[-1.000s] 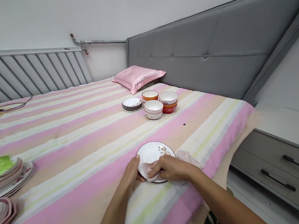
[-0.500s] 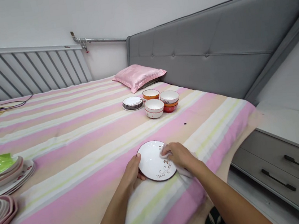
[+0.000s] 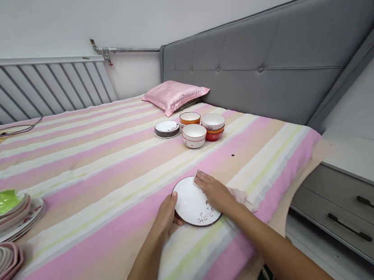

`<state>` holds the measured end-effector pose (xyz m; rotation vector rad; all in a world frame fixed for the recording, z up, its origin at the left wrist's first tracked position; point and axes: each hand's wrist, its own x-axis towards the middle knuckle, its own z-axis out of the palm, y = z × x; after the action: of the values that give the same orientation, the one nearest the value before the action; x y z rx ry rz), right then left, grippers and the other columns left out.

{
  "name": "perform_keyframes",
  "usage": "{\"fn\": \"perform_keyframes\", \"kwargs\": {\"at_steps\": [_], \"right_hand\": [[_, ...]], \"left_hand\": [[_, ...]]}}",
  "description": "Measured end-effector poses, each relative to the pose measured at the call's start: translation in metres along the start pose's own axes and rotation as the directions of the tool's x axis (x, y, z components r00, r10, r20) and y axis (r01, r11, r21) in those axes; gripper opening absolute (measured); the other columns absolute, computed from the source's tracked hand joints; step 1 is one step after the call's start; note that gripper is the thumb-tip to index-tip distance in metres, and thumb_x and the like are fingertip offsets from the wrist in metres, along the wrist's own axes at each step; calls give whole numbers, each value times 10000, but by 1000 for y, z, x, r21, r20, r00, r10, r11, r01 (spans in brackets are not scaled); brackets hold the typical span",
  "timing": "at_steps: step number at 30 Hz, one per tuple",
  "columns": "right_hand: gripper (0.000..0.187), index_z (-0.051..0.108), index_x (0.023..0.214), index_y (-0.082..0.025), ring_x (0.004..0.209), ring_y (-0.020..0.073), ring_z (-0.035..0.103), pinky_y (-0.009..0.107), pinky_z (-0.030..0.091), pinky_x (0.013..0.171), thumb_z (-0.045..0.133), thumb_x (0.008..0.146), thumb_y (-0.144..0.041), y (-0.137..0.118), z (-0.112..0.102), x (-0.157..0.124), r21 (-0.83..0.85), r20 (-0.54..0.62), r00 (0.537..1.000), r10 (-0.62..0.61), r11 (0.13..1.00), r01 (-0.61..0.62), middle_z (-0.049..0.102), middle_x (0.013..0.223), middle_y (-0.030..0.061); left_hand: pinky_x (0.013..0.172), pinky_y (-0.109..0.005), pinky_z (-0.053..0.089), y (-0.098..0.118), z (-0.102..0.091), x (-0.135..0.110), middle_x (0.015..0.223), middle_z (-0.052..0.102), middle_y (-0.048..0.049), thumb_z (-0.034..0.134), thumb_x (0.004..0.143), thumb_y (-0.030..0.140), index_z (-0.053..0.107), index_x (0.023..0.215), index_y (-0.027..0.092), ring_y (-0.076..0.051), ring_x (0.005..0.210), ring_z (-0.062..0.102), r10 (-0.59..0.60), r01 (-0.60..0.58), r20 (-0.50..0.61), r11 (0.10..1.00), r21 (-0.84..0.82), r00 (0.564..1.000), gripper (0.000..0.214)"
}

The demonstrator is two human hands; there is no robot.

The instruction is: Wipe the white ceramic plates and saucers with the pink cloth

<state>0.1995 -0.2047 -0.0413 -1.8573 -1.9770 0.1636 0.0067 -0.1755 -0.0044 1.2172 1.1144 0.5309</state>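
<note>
A white plate [image 3: 190, 203] with a dark rim and a brown floral pattern is tilted toward me just above the striped bedspread. My left hand [image 3: 168, 212] grips its left edge, thumb on top and fingers underneath. Over the plate's upper right rim lies my right hand [image 3: 215, 192], pressing a pale pink cloth [image 3: 243, 196] against the surface. Part of the cloth sticks out past the fingertips, and more of it trails to the right behind the hand.
Beyond the plate stand a stack of small plates [image 3: 167, 129] and several stacked bowls [image 3: 194, 135]. A pink pillow [image 3: 174, 95] lies by the grey headboard [image 3: 231, 53]. At left are stacked dishes [image 3: 4, 221] with a green leaf-shaped one on top. A drawer cabinet [image 3: 346, 211] stands right.
My right hand has slid up to the plate's upper right rim and flattened over the cloth, and more of the cloth shows on the right. My left hand keeps its grip.
</note>
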Motion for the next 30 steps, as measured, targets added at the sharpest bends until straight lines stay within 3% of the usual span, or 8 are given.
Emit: {"fn": "perform_keyframes", "kwargs": {"at_steps": [5, 13, 20, 30], "right_hand": [[622, 364, 1324, -140, 1298, 195, 249, 351, 238, 1046, 441, 725, 12, -1, 2, -1, -22, 22, 999, 37, 999, -37, 293, 1414, 115], [773, 358, 1320, -163, 1246, 215, 311, 331, 287, 992, 546, 605, 61, -7, -7, -4, -25, 23, 996, 88, 996, -88, 303, 1410, 109], [640, 352, 1326, -167, 1129, 216, 396, 299, 329, 908, 501, 719, -26, -11, -11, -5, -54, 1, 979, 204, 978, -204, 443, 1310, 82], [590, 380, 1293, -160, 970, 231, 429, 303, 314, 859, 565, 733, -138, -9, -7, -2, -129, -10, 960, 280, 952, -279, 508, 1153, 103]], "left_hand": [[432, -236, 421, 5, 1, -3, 560, 559, -2, 404, 806, 525, 535, 1021, 129, -118, 419, 510, -1, 1, -14, 1000, 11, 1000, 470], [441, -244, 422, 5, 1, -4, 592, 557, -6, 427, 788, 529, 536, 977, 130, -121, 440, 516, 8, -8, -4, 1000, 14, 1000, 455], [453, -255, 423, 5, 1, -3, 598, 554, -2, 452, 766, 550, 535, 954, 134, -119, 433, 507, -5, 5, -2, 1000, 16, 1000, 464], [494, -269, 439, 6, -1, -5, 634, 560, -9, 435, 759, 575, 529, 1017, 124, -118, 441, 506, -4, 4, -3, 999, 52, 1000, 528]]}}
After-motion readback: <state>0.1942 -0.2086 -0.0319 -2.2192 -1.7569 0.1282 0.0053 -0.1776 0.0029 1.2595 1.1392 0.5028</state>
